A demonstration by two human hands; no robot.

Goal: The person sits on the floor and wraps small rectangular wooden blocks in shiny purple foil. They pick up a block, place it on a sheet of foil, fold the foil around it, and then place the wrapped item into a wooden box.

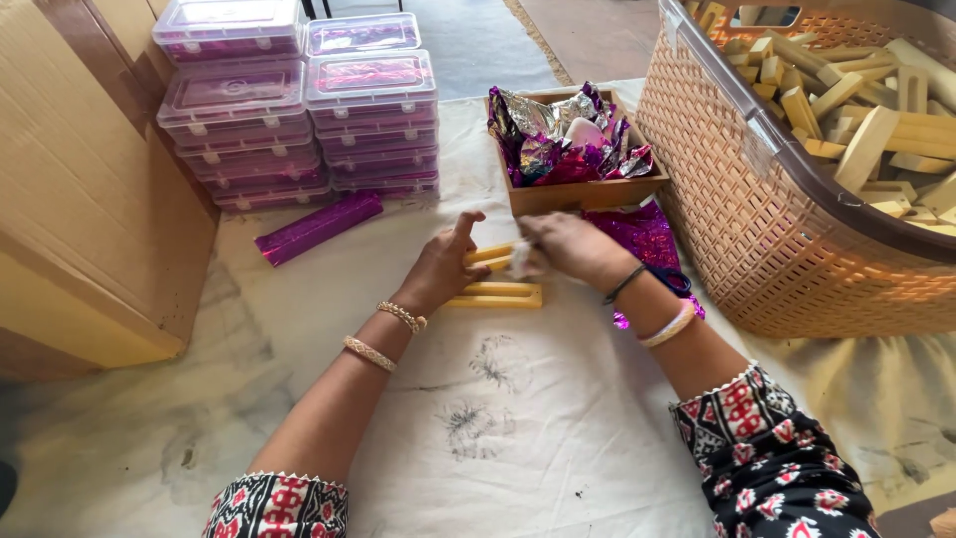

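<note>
While both hands' fingers [468, 231] pinch it, the yellow block [493, 256] sits between them.

Black sleeves w/ red-white print, lace trim; gold bangles on left wrist, black & white bands on right.

Open cloth [518, 418] is left along the near edge, between and below the forearms. The far edge is blocked by stacked clear plastic boxes [299, 120] toward the left and a wooden tray of crumpled foil [573, 149] mid-way. The right side is walled off by a large woven basket [737, 199]. A purple foil-wrapped bar [319, 227] lies across the gap before the boxes.
</note>
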